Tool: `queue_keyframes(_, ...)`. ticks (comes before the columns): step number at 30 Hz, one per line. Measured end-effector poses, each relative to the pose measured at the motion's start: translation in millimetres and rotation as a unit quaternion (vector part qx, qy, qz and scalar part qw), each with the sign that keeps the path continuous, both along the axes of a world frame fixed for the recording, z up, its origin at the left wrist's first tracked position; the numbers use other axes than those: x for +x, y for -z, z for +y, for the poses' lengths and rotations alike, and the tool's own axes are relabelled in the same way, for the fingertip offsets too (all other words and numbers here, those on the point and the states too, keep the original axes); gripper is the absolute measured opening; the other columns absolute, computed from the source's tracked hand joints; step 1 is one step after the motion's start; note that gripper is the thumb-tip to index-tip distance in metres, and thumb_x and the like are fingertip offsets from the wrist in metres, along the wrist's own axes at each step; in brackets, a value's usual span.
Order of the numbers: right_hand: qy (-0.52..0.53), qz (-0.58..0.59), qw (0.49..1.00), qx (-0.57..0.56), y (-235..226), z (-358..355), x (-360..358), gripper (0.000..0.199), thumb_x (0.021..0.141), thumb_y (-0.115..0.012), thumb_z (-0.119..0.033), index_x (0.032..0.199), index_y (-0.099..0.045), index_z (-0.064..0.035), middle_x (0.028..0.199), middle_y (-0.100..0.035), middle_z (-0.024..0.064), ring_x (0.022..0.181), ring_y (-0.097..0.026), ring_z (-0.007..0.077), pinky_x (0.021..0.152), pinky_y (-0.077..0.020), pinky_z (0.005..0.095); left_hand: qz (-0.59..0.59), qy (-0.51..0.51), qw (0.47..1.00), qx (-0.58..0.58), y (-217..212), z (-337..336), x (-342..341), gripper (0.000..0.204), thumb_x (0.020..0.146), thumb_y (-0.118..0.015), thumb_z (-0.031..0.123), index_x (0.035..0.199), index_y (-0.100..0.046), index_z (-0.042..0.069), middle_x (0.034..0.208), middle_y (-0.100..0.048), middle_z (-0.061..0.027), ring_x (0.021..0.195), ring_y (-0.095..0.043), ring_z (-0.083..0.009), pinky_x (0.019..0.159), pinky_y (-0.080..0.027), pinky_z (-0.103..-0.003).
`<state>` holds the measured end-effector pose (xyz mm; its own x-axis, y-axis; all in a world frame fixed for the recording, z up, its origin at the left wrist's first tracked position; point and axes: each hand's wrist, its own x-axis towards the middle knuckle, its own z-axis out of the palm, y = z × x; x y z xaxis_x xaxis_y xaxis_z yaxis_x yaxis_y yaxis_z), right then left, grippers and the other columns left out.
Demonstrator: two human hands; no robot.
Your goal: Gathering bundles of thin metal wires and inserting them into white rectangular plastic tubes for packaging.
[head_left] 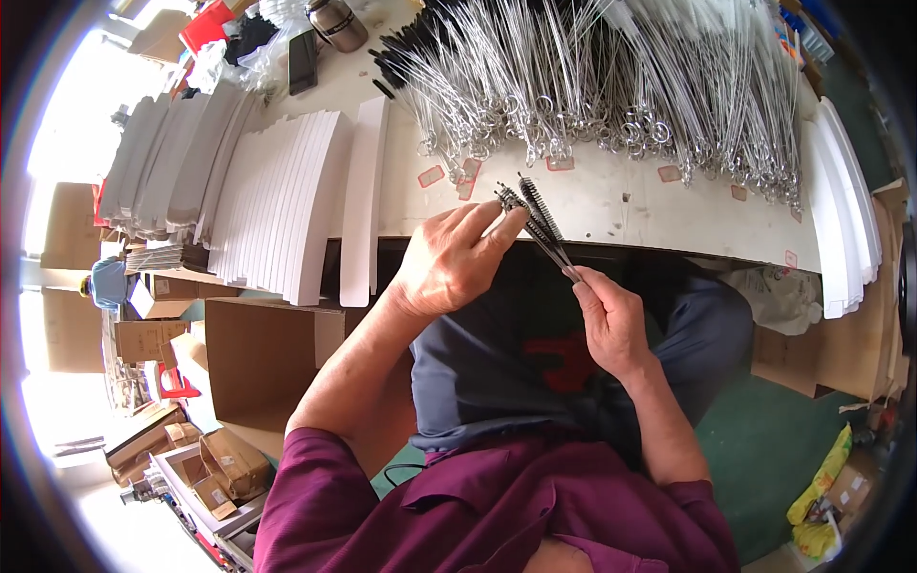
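Note:
A few thin wire-stemmed brushes (543, 218) with black bristles are held in front of me, just over the table's front edge. My right hand (611, 320) is closed round their wire stems. At the bristle end, my left hand (457, 256) pinches with thumb and fingers, and its grip covers part of the bristles. Beyond my hands lies a large heap of similar wire brushes (573, 81), their looped ends toward me and black bristles toward the far left of the heap.
Long white boxes (277, 196) stand in rows at the left, one white box (364, 205) apart. More white strips (842, 210) overhang the right edge. A phone (302, 62) and a metal flask (336, 24) lie far left. An open carton (263, 363) stands below left.

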<state>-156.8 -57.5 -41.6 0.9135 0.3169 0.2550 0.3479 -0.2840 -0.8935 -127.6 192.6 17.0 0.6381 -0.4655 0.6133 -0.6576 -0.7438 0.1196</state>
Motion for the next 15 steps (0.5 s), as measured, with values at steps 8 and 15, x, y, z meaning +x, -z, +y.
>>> queue_keyframes(8,0.016,0.033,0.999,-0.029,-4,-12,4,0.020,0.103,-0.063,-0.009,0.116,-0.068,0.0034,0.095,-0.073,0.0218,0.080,-0.074,0.0330,0.069,-0.0549,0.0339,0.095,-0.303,0.948,-0.023,1,45,-20,0.041,0.087,-0.077,0.021,0.118,-0.065,-0.001,0.100,-0.070,-0.0204,0.088,-0.071,-0.0398,0.075,-0.058,-0.045)
queue_keyframes(15,0.006,0.089,0.996,-0.026,0,-13,8,0.022,0.106,-0.060,-0.013,0.118,-0.069,0.0040,0.103,-0.076,0.0200,0.092,-0.076,0.0284,0.079,-0.0560,0.0312,0.292,-0.510,0.800,0.120,-6,77,-39,0.069,0.079,-0.085,0.050,0.113,-0.058,-0.004,0.107,-0.067,-0.0225,0.107,-0.067,-0.0391,0.089,-0.055,-0.050)
